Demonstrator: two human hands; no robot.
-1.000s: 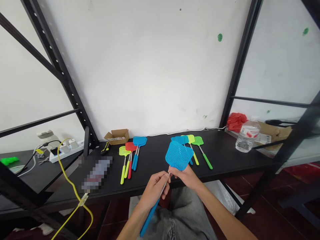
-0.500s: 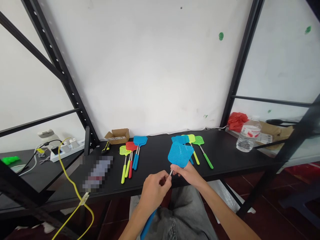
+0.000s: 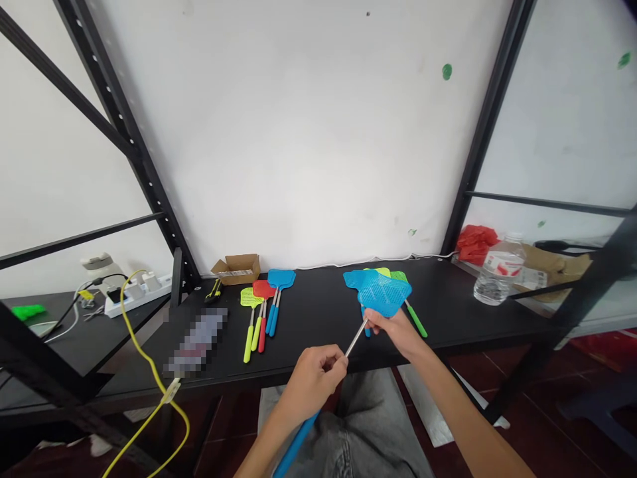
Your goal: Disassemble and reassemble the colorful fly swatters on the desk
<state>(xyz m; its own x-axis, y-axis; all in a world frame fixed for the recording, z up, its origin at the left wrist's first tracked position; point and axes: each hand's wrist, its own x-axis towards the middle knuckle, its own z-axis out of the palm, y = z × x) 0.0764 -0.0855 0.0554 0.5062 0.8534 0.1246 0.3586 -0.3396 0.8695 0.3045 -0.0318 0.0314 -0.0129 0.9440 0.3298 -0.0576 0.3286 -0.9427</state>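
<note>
A blue fly swatter (image 3: 384, 294) with a perforated head spans both my hands, tilted up to the right. My left hand (image 3: 321, 380) pinches its metal rod low down, and the blue handle runs below toward my lap. Just under the head, my right hand (image 3: 393, 326) grips the upper end of the rod. Behind that head, more swatters lie on the table: a blue one (image 3: 352, 279) and a green one (image 3: 417, 320), partly covered. To the left lie a yellow swatter (image 3: 249, 342), a red swatter (image 3: 263, 335) and blue swatters (image 3: 281, 279).
The black table (image 3: 308, 318) meets a white wall. A cardboard box (image 3: 237, 271) and a yellow-black cutter (image 3: 213, 291) sit at the back left. Further left are a power strip (image 3: 142, 295) and a yellow cable (image 3: 144, 362). A plastic bottle (image 3: 497, 275) stands right, beyond a black post.
My right hand has moved up and right with the swatter's head, away from my left hand. A longer stretch of metal rod shows between the hands.
</note>
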